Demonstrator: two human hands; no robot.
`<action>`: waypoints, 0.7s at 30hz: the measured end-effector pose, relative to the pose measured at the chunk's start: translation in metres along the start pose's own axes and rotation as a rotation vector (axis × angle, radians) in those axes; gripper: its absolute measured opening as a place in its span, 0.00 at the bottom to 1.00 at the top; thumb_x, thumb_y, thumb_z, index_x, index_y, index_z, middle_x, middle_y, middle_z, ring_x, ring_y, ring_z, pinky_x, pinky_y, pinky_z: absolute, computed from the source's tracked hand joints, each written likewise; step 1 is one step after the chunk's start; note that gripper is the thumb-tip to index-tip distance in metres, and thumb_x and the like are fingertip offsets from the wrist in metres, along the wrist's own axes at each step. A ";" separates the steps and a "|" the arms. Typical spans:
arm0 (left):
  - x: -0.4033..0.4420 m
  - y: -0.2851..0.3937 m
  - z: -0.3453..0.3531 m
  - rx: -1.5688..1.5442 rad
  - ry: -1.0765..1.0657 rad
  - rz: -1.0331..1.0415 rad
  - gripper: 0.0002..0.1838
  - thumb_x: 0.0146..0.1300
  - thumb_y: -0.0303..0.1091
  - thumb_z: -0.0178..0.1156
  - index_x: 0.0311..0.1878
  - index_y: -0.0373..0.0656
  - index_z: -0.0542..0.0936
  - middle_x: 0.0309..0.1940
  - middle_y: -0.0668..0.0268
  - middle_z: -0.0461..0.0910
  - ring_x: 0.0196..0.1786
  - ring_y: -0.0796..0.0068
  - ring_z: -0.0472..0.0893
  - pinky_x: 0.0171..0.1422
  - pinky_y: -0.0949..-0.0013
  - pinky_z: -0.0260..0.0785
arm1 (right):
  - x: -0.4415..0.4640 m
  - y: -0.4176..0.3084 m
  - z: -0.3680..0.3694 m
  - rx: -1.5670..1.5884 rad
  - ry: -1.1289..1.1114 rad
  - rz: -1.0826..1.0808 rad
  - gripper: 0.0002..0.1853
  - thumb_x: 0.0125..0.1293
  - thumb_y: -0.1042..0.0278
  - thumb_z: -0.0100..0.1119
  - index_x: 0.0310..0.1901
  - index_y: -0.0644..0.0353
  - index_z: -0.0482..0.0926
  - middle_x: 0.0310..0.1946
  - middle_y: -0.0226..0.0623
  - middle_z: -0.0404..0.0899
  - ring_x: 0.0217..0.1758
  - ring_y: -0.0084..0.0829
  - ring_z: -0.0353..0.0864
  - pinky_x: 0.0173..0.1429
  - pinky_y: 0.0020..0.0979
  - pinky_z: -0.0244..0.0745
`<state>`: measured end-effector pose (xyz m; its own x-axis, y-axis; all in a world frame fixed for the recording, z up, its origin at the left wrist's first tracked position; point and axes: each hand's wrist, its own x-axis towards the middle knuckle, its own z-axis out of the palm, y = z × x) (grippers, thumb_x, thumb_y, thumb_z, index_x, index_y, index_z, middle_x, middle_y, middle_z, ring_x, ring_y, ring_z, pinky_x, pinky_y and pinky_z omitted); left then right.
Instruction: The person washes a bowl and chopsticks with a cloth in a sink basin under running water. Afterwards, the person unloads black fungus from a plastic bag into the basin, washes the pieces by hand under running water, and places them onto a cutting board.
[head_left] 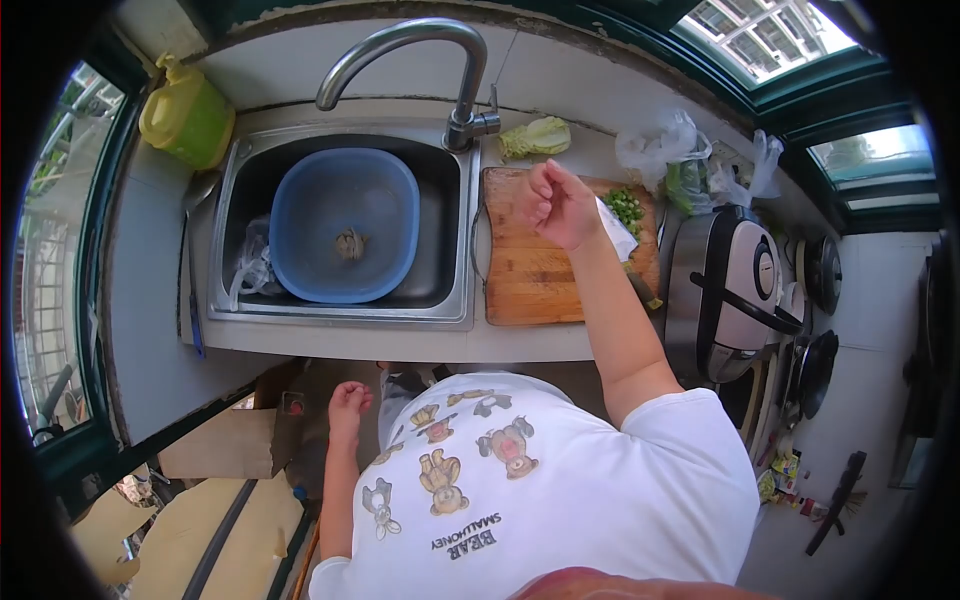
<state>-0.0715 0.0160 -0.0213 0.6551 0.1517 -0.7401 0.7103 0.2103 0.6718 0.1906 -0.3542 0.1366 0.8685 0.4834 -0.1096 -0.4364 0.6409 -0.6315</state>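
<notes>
My right hand (560,205) is raised over the wooden cutting board (535,285), its fingers curled in and nothing visible in them. Just right of the wrist, a flat white piece (618,230) lies on the board, partly covered by my forearm; its kind is unclear. Chopped green pieces (626,207) are heaped beside it. A dark elongated piece (642,287) rests near the board's right edge. My left hand (350,400) hangs below the counter edge, away from everything, with fingers curled and nothing seen in them.
A blue basin (408,190) holding a small brownish lump (350,243) sits in the steel sink (455,290) under the faucet (470,90). Leafy cabbage (535,138) lies behind the board. A rice cooker (735,285) and plastic bags (670,145) stand right. A cardboard box (225,445) is lower left.
</notes>
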 end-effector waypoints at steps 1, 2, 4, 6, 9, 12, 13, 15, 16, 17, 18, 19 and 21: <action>0.004 0.007 -0.005 0.000 -0.029 0.016 0.04 0.62 0.28 0.52 0.39 0.41 0.73 0.34 0.67 0.77 0.35 0.80 0.76 0.39 0.79 0.70 | 0.002 0.012 0.006 -0.041 0.030 0.008 0.17 0.67 0.58 0.42 0.21 0.55 0.61 0.16 0.28 0.59 0.20 0.21 0.59 0.26 0.22 0.57; 0.006 0.018 -0.011 0.024 -0.056 0.032 0.04 0.62 0.27 0.51 0.39 0.41 0.73 0.34 0.66 0.77 0.35 0.80 0.76 0.39 0.79 0.70 | 0.002 0.020 0.013 -0.082 0.059 0.013 0.17 0.67 0.58 0.43 0.21 0.55 0.61 0.15 0.28 0.59 0.20 0.21 0.58 0.26 0.22 0.57; 0.012 0.040 -0.025 0.044 -0.131 0.100 0.04 0.63 0.27 0.51 0.39 0.39 0.74 0.36 0.65 0.78 0.37 0.79 0.76 0.41 0.78 0.69 | 0.008 0.036 0.025 -0.141 0.128 0.040 0.14 0.66 0.63 0.46 0.23 0.56 0.64 0.17 0.29 0.63 0.20 0.22 0.61 0.26 0.23 0.58; 0.013 0.071 -0.036 0.044 -0.167 0.157 0.05 0.63 0.28 0.50 0.40 0.39 0.73 0.37 0.65 0.78 0.37 0.79 0.77 0.43 0.78 0.69 | 0.024 0.066 0.033 -0.272 0.226 0.159 0.13 0.66 0.62 0.47 0.24 0.56 0.66 0.18 0.29 0.66 0.21 0.21 0.64 0.27 0.21 0.61; 0.020 0.112 -0.055 0.027 -0.211 0.248 0.06 0.64 0.28 0.50 0.41 0.39 0.73 0.37 0.65 0.77 0.39 0.79 0.76 0.46 0.78 0.69 | 0.062 0.122 0.031 -0.431 0.332 0.354 0.10 0.66 0.62 0.49 0.29 0.55 0.72 0.22 0.28 0.72 0.22 0.19 0.69 0.27 0.20 0.65; 0.024 0.137 -0.073 -0.005 -0.218 0.286 0.05 0.64 0.26 0.49 0.40 0.38 0.73 0.38 0.65 0.77 0.40 0.79 0.76 0.47 0.78 0.68 | 0.119 0.193 0.010 -0.759 0.340 0.559 0.15 0.63 0.59 0.54 0.48 0.57 0.71 0.27 0.33 0.75 0.25 0.23 0.72 0.33 0.23 0.71; 0.025 0.144 -0.077 -0.015 -0.215 0.291 0.05 0.63 0.26 0.50 0.40 0.37 0.73 0.38 0.65 0.77 0.40 0.79 0.76 0.48 0.77 0.67 | 0.137 0.219 -0.001 -0.972 0.373 0.573 0.21 0.60 0.58 0.56 0.53 0.56 0.67 0.30 0.36 0.75 0.30 0.28 0.75 0.38 0.28 0.72; 0.023 0.150 -0.087 -0.019 -0.222 0.279 0.05 0.63 0.25 0.50 0.41 0.37 0.73 0.40 0.65 0.76 0.41 0.80 0.75 0.48 0.77 0.67 | 0.171 0.274 -0.025 -1.500 0.397 0.485 0.31 0.57 0.58 0.58 0.61 0.52 0.59 0.41 0.44 0.73 0.41 0.41 0.76 0.48 0.36 0.72; 0.021 0.150 -0.093 -0.008 -0.218 0.274 0.05 0.63 0.25 0.50 0.41 0.37 0.73 0.40 0.65 0.76 0.41 0.79 0.75 0.48 0.77 0.67 | 0.178 0.303 -0.032 -1.802 0.408 0.383 0.34 0.56 0.60 0.59 0.63 0.51 0.56 0.49 0.48 0.71 0.48 0.48 0.74 0.52 0.39 0.71; 0.021 0.150 -0.095 0.009 -0.233 0.268 0.05 0.63 0.25 0.50 0.41 0.37 0.72 0.40 0.65 0.76 0.41 0.79 0.75 0.49 0.76 0.67 | 0.182 0.326 -0.029 -1.794 0.356 0.434 0.32 0.55 0.62 0.58 0.61 0.52 0.58 0.49 0.52 0.71 0.50 0.54 0.72 0.57 0.42 0.66; 0.018 0.150 -0.098 0.020 -0.223 0.252 0.05 0.63 0.25 0.50 0.41 0.38 0.72 0.40 0.64 0.76 0.41 0.79 0.75 0.48 0.76 0.67 | 0.190 0.348 -0.033 -1.624 0.347 0.416 0.29 0.55 0.64 0.57 0.59 0.53 0.60 0.46 0.52 0.73 0.49 0.51 0.74 0.57 0.41 0.66; 0.017 0.149 -0.101 0.034 -0.216 0.237 0.05 0.63 0.25 0.50 0.41 0.38 0.72 0.40 0.64 0.76 0.41 0.79 0.75 0.48 0.77 0.67 | 0.193 0.355 -0.021 -1.647 0.279 0.417 0.26 0.55 0.65 0.55 0.56 0.54 0.62 0.43 0.52 0.75 0.48 0.48 0.74 0.55 0.40 0.67; 0.016 0.146 -0.111 0.075 -0.211 0.181 0.05 0.63 0.25 0.49 0.41 0.38 0.72 0.40 0.64 0.76 0.41 0.79 0.75 0.48 0.77 0.67 | 0.198 0.334 0.005 -1.539 0.147 0.430 0.24 0.55 0.68 0.53 0.55 0.55 0.62 0.42 0.51 0.75 0.48 0.49 0.74 0.53 0.41 0.68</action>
<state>0.0140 0.1559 0.0612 0.8063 -0.0259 -0.5910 0.5892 0.1248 0.7983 0.2154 -0.0410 -0.0923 0.8032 0.3442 -0.4862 -0.0809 -0.7456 -0.6614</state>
